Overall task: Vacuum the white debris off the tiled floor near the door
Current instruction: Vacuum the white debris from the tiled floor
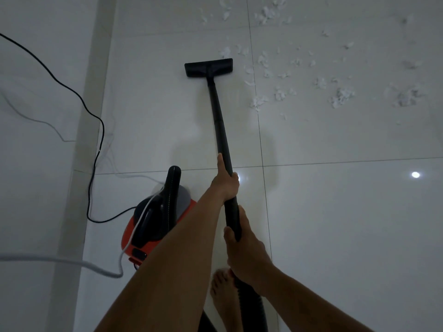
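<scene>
Both forearms reach down into view, and the right hand (242,250) sits lowest, wrapped shut around the thick end of the black vacuum wand (221,130) where the ribbed hose (254,307) joins it. The left hand (225,180) is closed on the wand higher up, thumb laid along the tube. A bare foot (223,291) stands just beneath the hands.

From the grip the wand runs forward and down to the flat floor head (208,67), which rests on the tiled floor (335,212). White debris (275,75) lies scattered ahead and to the right of the head, the nearest bits just beside its right end; most of it looks untouched.

To the left sits the red and black vacuum body (153,224), with a black cord (96,130) and a white cable (96,269) trailing across the floor beside a pale strip (81,140), perhaps the door threshold.

The wand looks stiff and light, and this two-handed hold should steer it well. The debris appears fluffy and featherlight, so it may scatter if the head is pushed fast. No brand or writing can be read.
</scene>
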{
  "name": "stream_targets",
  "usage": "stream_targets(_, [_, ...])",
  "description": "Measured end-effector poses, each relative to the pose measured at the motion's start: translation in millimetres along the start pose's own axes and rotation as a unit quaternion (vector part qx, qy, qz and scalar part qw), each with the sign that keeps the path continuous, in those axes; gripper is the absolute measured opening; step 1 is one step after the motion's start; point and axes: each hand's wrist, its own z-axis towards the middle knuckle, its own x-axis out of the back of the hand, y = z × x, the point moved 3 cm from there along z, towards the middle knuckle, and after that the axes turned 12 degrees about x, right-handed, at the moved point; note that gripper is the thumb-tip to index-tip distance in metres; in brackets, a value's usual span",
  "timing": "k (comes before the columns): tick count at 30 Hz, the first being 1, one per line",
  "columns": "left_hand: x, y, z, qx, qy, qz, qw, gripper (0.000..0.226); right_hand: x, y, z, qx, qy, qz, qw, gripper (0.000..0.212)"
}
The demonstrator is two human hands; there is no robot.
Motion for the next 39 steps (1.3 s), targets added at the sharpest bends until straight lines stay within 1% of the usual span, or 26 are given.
stream_targets(3, [11,14,12,0.003,0.004,0.003,1.000,0.075,2,-13,17,0.004,0.001,0.014,1.000,0.063])
stream_targets(10, [32,42,26,0.011,0.004,0.004,1.000,0.076,11,-40,43,-0.025,-0.007,0.020,0.999,0.061])
stream_targets(20, [39,57,-37,0.041,-0.034,0.002,0.999,0.076,30,-92,-12,-0.053,-0.031,-0.008,0.998,0.063])
stream_targets(24, [43,69,-43,0.047,-0.041,-0.011,0.998,0.076,40,-107,-12,-0.061,-0.031,-0.008,0.998,0.063])
stream_targets(30, [53,95,-15,0.047,-0.029,-0.017,0.998,0.076,57,-122,23,-0.057,-0.040,-0.012,0.997,0.061])
stream_targets(39, [79,146,42,0.042,-0.005,0.001,0.999,0.078,82,-149,92,-0.062,-0.056,0.028,0.996,0.061])
